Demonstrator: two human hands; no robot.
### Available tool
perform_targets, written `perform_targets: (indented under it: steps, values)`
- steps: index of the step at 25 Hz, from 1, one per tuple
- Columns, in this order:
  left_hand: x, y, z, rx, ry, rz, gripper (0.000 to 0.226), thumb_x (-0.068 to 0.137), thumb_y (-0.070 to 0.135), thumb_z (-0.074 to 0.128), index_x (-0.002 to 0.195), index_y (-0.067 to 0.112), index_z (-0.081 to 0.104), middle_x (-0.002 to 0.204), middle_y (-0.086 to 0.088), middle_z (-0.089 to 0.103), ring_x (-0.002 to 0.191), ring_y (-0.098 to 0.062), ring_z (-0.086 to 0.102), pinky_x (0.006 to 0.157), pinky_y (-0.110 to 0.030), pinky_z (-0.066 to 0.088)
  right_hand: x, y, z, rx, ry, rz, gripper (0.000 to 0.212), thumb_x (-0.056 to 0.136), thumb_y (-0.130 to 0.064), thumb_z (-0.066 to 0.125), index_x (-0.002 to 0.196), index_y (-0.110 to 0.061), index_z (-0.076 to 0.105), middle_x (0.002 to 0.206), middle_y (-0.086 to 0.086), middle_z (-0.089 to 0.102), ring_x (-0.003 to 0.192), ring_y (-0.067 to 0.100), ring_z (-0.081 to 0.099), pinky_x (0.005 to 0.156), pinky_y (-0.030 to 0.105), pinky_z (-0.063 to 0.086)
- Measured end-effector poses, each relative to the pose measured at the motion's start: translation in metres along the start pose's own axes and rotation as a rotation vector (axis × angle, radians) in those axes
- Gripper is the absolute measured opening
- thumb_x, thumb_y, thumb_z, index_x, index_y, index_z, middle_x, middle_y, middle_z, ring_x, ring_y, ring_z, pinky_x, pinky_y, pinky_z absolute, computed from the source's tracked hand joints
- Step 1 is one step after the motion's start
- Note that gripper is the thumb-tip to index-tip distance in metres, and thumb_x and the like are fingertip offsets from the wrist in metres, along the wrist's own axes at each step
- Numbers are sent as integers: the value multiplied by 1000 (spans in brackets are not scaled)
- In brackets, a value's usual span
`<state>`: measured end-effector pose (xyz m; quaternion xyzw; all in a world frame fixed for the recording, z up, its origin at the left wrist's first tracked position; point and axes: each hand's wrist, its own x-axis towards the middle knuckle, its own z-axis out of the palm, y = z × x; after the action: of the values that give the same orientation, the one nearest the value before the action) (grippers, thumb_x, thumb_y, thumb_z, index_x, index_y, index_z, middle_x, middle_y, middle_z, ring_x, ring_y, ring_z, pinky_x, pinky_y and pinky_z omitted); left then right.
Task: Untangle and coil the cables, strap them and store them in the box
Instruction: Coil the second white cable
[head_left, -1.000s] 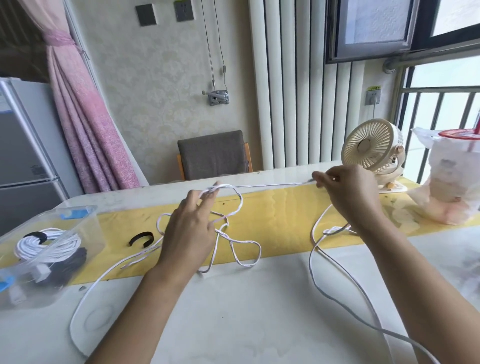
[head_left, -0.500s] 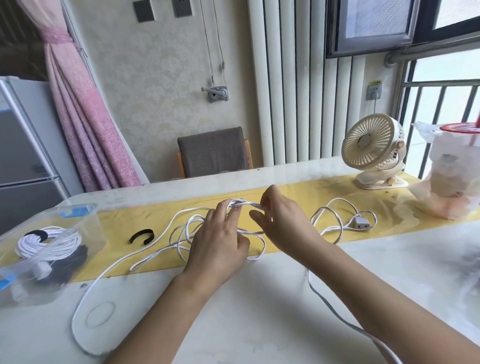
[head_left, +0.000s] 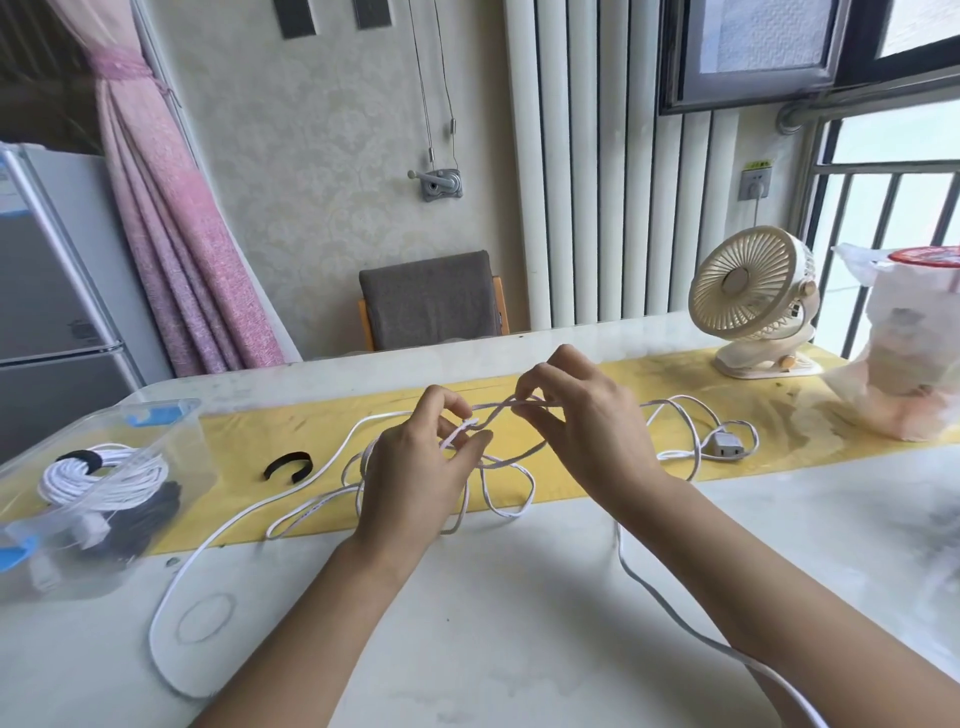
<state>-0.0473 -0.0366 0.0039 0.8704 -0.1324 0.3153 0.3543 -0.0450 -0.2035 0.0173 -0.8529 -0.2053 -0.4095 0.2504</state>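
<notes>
Midway through a cable-tidying job, a person works both hands over the middle of a yellow table runner (head_left: 249, 447), picking at a knot in a long white cable (head_left: 511, 514). The left hand (head_left: 415, 467) pinches a strand between thumb and curled fingers, and the right hand (head_left: 582, 431), close beside it, nips a raised loop of the same cable with its fingertips. Loose loops lie across the runner beneath the hands. One length trails off the runner's near edge to the left and sweeps round on the bare table (head_left: 519, 623), and another runs off towards the near right. The cable's grey plug (head_left: 724, 446) rests on the runner to the right of the hands, short of a small desk fan (head_left: 748, 286) at the runner's far right end.

At the runner's left end, a clear plastic box (head_left: 119, 423) already holds a coiled, strapped white cable (head_left: 104, 478) and a dark bundle (head_left: 150, 514). That suggests part of the work is finished. A black strap (head_left: 288, 465) lies unused on the runner between the box and the hands. By the look of it, this cable has yet to be freed, coiled, strapped and boxed.
</notes>
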Motion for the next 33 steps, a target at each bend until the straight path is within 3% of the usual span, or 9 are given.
perform_targets:
  steps: [5, 10, 13, 17, 21, 24, 27, 29, 33]
  values:
    - [4, -6, -5, 32, 110, 177, 11, 83, 24, 69, 76, 18, 63, 59, 17, 55, 50, 2, 51, 50, -23, 38, -2, -5, 3, -19, -40, -41, 29, 87, -46, 53, 85, -27, 75, 62, -5, 51, 48, 16, 51, 42, 22, 36]
    - [-1, -8, 3, 6, 28, 232, 34, 88, 33, 36, 66, 12, 51, 58, 7, 53, 54, -12, 45, 50, -28, 34, -9, -7, 20, -24, -203, -44, 21, 91, -18, 52, 91, -17, 73, 75, 1, 53, 66, 21, 52, 51, 29, 42]
    - [-3, -7, 10, -94, -20, 166, 42, 89, 36, 35, 62, 8, 51, 60, 6, 47, 56, -12, 44, 51, -24, 34, -14, -13, 28, 107, -323, 18, 22, 91, -5, 47, 99, -12, 66, 86, 4, 52, 67, 22, 47, 61, 35, 43]
    - [1, -4, 9, -308, -13, -23, 42, 88, 38, 50, 51, 19, 53, 63, 2, 51, 63, -16, 52, 61, -26, 42, -18, -25, 27, 228, -348, 4, 14, 94, -24, 51, 84, -16, 57, 69, -2, 50, 61, 23, 44, 59, 38, 43]
    - [7, 4, -2, -627, -47, -268, 30, 98, 26, 47, 81, 25, 71, 50, -1, 44, 50, -12, 41, 56, -29, 38, -20, -36, 26, 349, -492, 17, 37, 98, -36, 46, 65, -18, 40, 50, -5, 29, 54, 21, 26, 51, 33, 25]
    - [16, 10, -12, -1005, -44, -368, 37, 97, 4, 40, 123, 26, 55, 56, 7, 52, 55, -8, 49, 58, -23, 39, -15, -37, 21, 609, -573, 171, 34, 98, -33, 46, 70, -19, 58, 47, -8, 34, 50, 11, 29, 49, 21, 25]
    - [32, -6, -34, -1221, 76, -356, 60, 89, -12, 39, 130, 30, 45, 98, -1, 64, 91, -12, 63, 79, -23, 48, -11, -32, 15, 619, -578, 261, 34, 97, -39, 44, 89, -20, 71, 57, -12, 54, 57, 7, 45, 55, 21, 36]
    - [42, -20, -50, -1124, 206, -333, 40, 90, -5, 45, 113, 23, 63, 108, 3, 64, 109, -8, 58, 97, -24, 40, -7, -26, 13, 531, -514, 294, 34, 97, -40, 44, 92, -23, 74, 79, -7, 63, 72, 9, 56, 67, 23, 41]
    - [52, -59, -88, -1002, 621, -288, 22, 87, 24, 61, 107, 16, 63, 72, 13, 71, 82, -3, 64, 93, -23, 43, 9, 1, -4, 371, -256, 440, 30, 97, -35, 47, 84, -25, 73, 81, -4, 56, 66, 5, 51, 59, 15, 34]
